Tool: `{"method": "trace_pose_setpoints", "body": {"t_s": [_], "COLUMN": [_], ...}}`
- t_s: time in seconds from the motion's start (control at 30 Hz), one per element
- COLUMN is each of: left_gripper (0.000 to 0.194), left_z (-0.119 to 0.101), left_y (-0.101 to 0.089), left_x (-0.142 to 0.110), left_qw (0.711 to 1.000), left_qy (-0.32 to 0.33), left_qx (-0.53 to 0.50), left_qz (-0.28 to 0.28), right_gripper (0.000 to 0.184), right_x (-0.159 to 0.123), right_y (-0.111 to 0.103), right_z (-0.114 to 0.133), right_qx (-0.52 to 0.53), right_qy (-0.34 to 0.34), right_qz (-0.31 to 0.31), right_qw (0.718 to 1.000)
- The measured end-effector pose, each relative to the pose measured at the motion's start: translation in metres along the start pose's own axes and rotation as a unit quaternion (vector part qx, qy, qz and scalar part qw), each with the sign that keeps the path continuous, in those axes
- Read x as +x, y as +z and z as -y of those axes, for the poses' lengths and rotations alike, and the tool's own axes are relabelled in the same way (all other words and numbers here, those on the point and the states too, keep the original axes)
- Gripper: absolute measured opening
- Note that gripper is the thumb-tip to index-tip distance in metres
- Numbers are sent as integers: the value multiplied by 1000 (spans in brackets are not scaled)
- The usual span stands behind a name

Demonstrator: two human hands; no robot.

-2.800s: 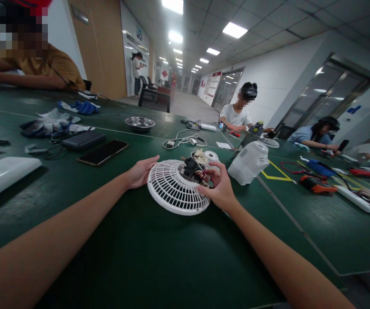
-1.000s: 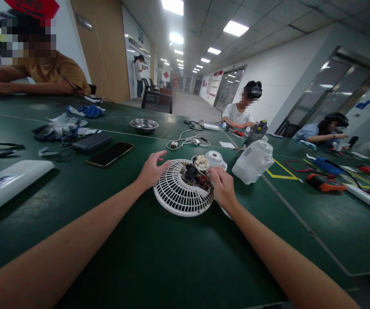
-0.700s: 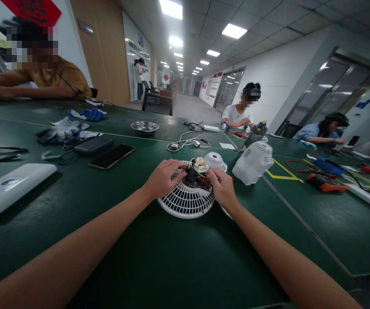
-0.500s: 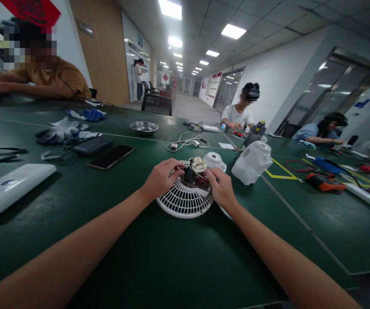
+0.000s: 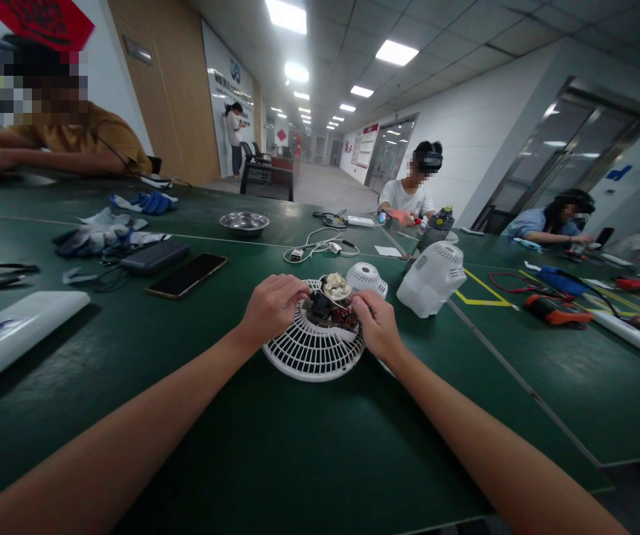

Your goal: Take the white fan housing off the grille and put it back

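Observation:
A round white fan grille (image 5: 305,349) lies flat on the green table (image 5: 275,446) in front of me. At its hub sits a dark motor block (image 5: 328,308) with red wires and a pale cap on top. My left hand (image 5: 269,306) is curled over the grille's left side, fingertips pinching at the motor block. My right hand (image 5: 374,323) is closed on the block from the right. Both hands press in on the same small part.
A white fan housing (image 5: 431,276) and a small white round cap (image 5: 366,279) stand just behind the grille. To the left lie a phone (image 5: 186,274), a power bank (image 5: 153,256), gloves, a steel bowl (image 5: 244,222) and a white panel (image 5: 13,334). Other people work at the far tables.
My left hand has moved from the grille's left rim onto the motor block and closed on it. My right hand has stayed on the block. The view has shifted slightly.

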State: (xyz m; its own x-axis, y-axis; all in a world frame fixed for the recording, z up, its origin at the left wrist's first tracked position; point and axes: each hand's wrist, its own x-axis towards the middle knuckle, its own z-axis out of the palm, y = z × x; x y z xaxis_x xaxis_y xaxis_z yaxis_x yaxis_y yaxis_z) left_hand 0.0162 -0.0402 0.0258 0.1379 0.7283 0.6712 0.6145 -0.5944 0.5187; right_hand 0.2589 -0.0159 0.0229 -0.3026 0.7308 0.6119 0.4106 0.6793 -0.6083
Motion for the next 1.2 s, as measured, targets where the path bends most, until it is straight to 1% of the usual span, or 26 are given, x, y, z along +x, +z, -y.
{"method": "trace_pose_setpoints", "body": {"t_s": [0.1,0.2,0.27,0.37,0.47,0.57,0.7,1.0,1.2], "left_gripper": [16,19,19,19,19,18,19,15,18], "left_z": [2,4,5,3,0,-1,1,-3,-4], "left_y": [-1,-1,-2,-3,-5,-5,-5,-10,-8], "left_x": [-1,-1,-1,0,1,2,2,5,5], "left_qw": [1000,994,984,959,940,933,931,937,941], "left_qy": [20,76,129,199,233,240,238,243,221], "left_qx": [15,75,126,196,243,262,274,252,258], "left_qz": [5,4,-9,-35,-49,-51,-49,-10,-4], "right_gripper": [28,29,29,29,28,27,27,28,26], "right_x": [0,0,0,-1,-1,-1,0,0,0], "right_y": [0,0,0,0,1,1,0,1,1], "right_z": [1,1,1,2,2,3,4,2,2], "right_qx": [0,2,2,0,-2,-3,-10,-12,-10], "right_qy": [-5,-9,-11,-15,-17,-17,-19,-18,-21], "right_qz": [2,4,4,2,2,1,3,6,5], "right_qw": [1000,1000,1000,1000,1000,1000,1000,1000,1000]}}
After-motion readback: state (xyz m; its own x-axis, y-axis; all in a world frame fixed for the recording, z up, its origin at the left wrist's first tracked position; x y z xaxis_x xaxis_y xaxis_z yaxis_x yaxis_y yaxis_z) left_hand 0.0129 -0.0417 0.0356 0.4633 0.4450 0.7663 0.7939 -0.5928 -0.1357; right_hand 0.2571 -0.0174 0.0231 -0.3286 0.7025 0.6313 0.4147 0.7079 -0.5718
